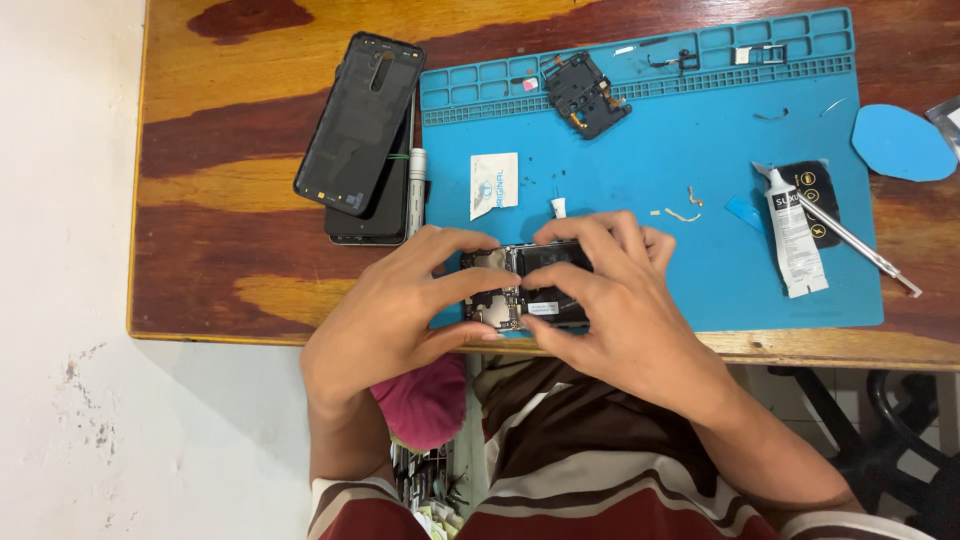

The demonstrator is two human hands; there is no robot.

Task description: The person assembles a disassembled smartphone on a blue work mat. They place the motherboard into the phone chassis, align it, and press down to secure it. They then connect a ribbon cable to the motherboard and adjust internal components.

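Note:
An opened smartphone (pixel 525 285) with its back removed, showing the circuit board and black battery, lies at the near edge of the blue work mat (pixel 650 170). My left hand (pixel 395 305) grips the phone's left end, thumb and fingers around the board. My right hand (pixel 615 300) covers the right part, fingers pressing on the battery area. Most of the phone is hidden under both hands.
A black back cover (pixel 360 120) rests on another dark phone body (pixel 385 205) left of the mat. On the mat lie a black camera frame part (pixel 587 95), a white sachet (pixel 494 183), a white glue tube (pixel 793 235), metal tweezers (pixel 860 245) and small screws. A blue pick (pixel 902 143) lies on the wooden table.

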